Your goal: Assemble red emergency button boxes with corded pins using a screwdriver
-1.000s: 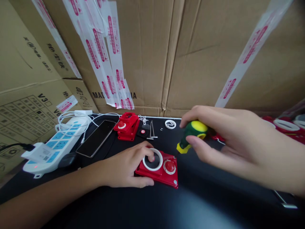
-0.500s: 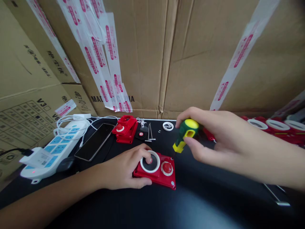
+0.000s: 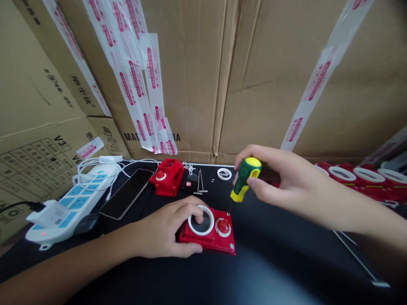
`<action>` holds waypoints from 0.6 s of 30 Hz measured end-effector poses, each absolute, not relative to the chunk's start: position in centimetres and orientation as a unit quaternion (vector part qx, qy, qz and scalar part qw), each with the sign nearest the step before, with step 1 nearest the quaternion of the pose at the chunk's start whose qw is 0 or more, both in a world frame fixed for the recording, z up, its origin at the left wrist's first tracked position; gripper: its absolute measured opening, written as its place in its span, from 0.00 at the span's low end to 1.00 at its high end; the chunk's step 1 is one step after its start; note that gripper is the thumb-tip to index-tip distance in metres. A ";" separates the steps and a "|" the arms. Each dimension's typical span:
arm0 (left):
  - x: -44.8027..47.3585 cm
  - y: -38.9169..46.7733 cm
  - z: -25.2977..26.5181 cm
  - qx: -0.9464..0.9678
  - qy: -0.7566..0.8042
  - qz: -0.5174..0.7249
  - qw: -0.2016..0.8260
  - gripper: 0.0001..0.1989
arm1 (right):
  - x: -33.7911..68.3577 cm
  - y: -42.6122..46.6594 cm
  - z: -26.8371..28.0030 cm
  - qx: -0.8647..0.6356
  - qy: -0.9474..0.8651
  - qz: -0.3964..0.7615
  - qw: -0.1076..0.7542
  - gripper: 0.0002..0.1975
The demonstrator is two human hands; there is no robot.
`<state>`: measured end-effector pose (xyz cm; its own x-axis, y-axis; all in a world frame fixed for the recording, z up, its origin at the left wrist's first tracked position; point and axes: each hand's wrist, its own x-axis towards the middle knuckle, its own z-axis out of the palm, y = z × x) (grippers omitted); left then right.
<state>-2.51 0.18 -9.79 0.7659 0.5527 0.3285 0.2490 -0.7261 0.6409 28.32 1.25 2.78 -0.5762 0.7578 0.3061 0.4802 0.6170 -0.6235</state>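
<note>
A red plastic box (image 3: pixel 206 244) with a white-ringed dark disc (image 3: pixel 205 226) and a round red button (image 3: pixel 223 226) lies on the black table. My left hand (image 3: pixel 173 228) grips the box's left end, a fingertip resting on the disc and the thumb along the near side. In my right hand (image 3: pixel 270 178) is a stubby green and yellow screwdriver (image 3: pixel 244 178), handle tilted up to the right. Its shaft points down at a screw (image 3: pixel 228 214) in the box's far right corner; whether the tip touches is too blurred to tell. Another screw (image 3: pixel 232 245) sits in the near right corner.
Behind the left hand stand a second red housing (image 3: pixel 168 178), a phone (image 3: pixel 127 194) and a white power strip (image 3: pixel 70 199) with cables. Thin metal rods (image 3: pixel 201 184) and a white ring (image 3: pixel 224 174) lie farther back. More red units (image 3: pixel 346 178) line the right; cardboard (image 3: pixel 190 76) walls the back.
The camera view has shifted slightly. The screwdriver handle has turned a little in my right hand, its shaft still over the same corner. My left hand keeps its hold on the box.
</note>
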 end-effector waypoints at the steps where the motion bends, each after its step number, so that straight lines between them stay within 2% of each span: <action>1: -2.5 0.2 -9.8 0.892 0.224 0.261 0.294 0.27 | 28.2 1.2 2.8 -0.362 -0.853 0.244 0.285 0.07; 6: -2.4 0.2 -9.7 0.892 0.226 0.256 0.297 0.26 | 28.1 0.9 3.0 -0.368 -0.845 0.282 0.268 0.03; 11: -2.4 0.1 -9.6 0.889 0.238 0.239 0.309 0.25 | 27.9 0.6 2.5 -0.378 -0.844 0.300 0.235 0.06; 16: -2.4 0.0 -9.2 0.890 0.253 0.223 0.307 0.24 | 27.7 0.6 2.2 -0.389 -0.834 0.269 0.285 0.09; 18: -2.4 -0.1 -9.0 0.890 0.256 0.221 0.304 0.24 | 28.2 0.7 2.7 -0.378 -0.827 0.288 0.299 0.13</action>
